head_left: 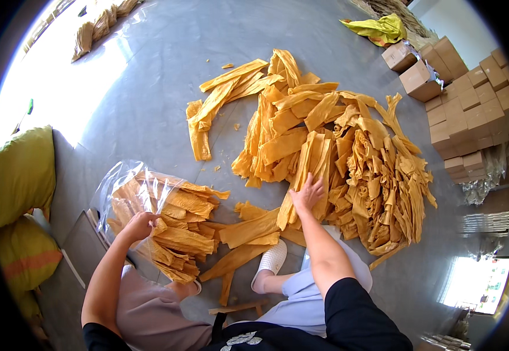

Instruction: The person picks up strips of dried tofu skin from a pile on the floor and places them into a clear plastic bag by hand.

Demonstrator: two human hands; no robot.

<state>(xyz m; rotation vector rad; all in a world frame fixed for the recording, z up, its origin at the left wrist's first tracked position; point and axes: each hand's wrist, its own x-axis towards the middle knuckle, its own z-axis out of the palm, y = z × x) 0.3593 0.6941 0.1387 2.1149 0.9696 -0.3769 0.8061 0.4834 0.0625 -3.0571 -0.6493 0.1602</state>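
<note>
My left hand [144,224] grips the rim of a clear plastic bag [120,181] at lower left, which holds long, wrinkled yellow dried strips [181,205]. My right hand [307,192] rests with fingers spread on a flat strip [313,153] at the near side of a large heap [377,187] of similar strips. A looser group of strips [219,99] lies beyond, at upper middle. More strips [242,231] lie between the bag and the heap, just above my white perforated shoe [273,257].
Yellow-green sacks [20,175] stand along the left. Cardboard boxes [465,111] are stacked at the right, with a yellow sack [377,26] beyond them. Bundles [99,26] lie at the far upper left. A dark flat board [79,240] lies on the grey floor [143,88].
</note>
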